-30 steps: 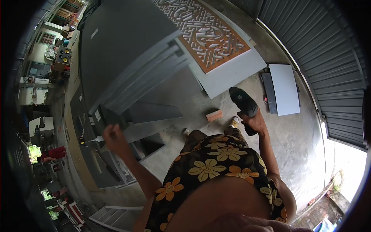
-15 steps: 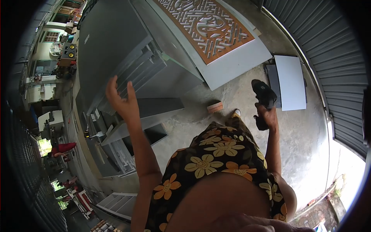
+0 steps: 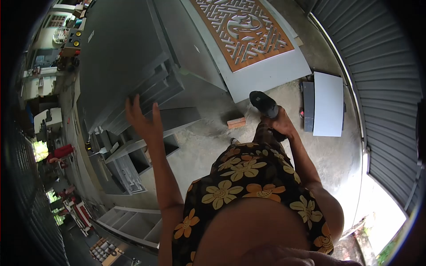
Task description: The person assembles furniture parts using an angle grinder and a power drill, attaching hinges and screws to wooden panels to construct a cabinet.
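My right hand (image 3: 281,122) grips a black cordless drill (image 3: 263,103) by its handle, over the concrete floor in front of my legs. My left hand (image 3: 145,124) is raised at the edge of a stack of grey panels (image 3: 155,91), thumb and fingers apart, fingertips overlapping the lowest edges in this view. A large grey board (image 3: 120,48) tops that stack. Below it stand grey cabinet parts (image 3: 133,170) with open compartments.
Reddish bricks (image 3: 236,123) lie on the floor ahead. An orange-brown fretwork panel (image 3: 248,33) rests on a pale board (image 3: 266,77). A white panel (image 3: 328,104) lies to the right, near the corrugated metal wall (image 3: 372,66). A grey shelf frame (image 3: 128,224) is at lower left.
My right hand has swung the drill left, toward the bricks and stack. My left hand stays raised, now closer to the panel edges. The view has shifted, and I appear to have stepped.
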### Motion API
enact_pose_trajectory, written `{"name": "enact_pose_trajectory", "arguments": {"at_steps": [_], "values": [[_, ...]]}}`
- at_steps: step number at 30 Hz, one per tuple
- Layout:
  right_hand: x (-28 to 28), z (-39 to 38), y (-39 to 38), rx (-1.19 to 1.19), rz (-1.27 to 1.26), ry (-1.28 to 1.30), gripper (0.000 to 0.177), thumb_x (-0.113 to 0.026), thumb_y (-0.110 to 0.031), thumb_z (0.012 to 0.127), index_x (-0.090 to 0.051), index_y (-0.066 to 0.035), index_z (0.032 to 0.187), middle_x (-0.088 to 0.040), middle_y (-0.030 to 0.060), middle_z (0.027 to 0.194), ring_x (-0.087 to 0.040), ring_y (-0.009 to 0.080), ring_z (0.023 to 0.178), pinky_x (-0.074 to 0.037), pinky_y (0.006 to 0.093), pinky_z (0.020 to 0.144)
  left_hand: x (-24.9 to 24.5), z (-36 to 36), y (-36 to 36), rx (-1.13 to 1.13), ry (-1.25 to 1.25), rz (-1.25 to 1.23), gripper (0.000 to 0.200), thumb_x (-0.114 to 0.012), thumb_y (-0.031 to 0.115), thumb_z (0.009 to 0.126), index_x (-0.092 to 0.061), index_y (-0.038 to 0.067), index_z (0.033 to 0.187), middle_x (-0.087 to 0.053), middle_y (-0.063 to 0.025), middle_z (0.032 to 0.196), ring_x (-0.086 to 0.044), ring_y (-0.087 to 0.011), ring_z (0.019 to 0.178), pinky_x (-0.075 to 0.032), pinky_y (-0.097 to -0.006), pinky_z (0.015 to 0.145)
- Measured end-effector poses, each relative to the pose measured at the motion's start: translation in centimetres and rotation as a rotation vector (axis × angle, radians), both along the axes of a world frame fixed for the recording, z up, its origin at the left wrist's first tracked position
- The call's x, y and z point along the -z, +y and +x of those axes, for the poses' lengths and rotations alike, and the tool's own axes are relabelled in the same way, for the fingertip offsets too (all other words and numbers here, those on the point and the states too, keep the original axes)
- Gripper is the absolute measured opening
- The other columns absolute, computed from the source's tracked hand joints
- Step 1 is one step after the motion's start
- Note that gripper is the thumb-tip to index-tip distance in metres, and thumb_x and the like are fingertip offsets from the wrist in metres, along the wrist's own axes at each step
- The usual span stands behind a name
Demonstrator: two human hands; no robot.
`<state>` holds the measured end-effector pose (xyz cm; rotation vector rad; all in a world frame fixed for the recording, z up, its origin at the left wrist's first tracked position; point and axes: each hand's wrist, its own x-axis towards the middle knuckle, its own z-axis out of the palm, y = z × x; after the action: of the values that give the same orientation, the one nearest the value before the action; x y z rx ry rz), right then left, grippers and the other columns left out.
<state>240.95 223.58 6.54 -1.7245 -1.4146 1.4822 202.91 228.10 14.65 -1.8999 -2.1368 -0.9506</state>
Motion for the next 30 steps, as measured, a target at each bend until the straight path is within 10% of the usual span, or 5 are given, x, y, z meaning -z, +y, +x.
{"name": "enact_pose_trajectory", "arguments": {"at_steps": [13,30], "values": [[1.0,5.3,12.2,-0.365,0.063,-0.039,0.040,-0.071,-0.015,0.066,-0.063,0.000,0.102,-0.067,0.0170,0.083,-0.065,0.0270,0.080,-0.049,0.0356,0.076,1.4,5.6,1.4,-0.269,-0.015,-0.013,0.064,-0.061,0.008,0.083,-0.036,0.007,0.141,-0.025,-0.0266,0.146,-0.031,-0.0432,0.132,-0.034,-0.0490,0.104],[0.2,5.3,8.5,-0.477,0.024,-0.121,0.042,-0.071,-0.019,0.067,-0.062,0.000,0.104,-0.067,0.0190,0.090,-0.065,0.0312,0.088,-0.049,0.0378,0.080,1.0,4.9,0.9,-0.240,0.047,-0.070,0.074,-0.070,0.012,0.078,-0.034,0.007,0.142,-0.029,-0.0308,0.143,-0.038,-0.0448,0.128,-0.036,-0.0450,0.103]]}}
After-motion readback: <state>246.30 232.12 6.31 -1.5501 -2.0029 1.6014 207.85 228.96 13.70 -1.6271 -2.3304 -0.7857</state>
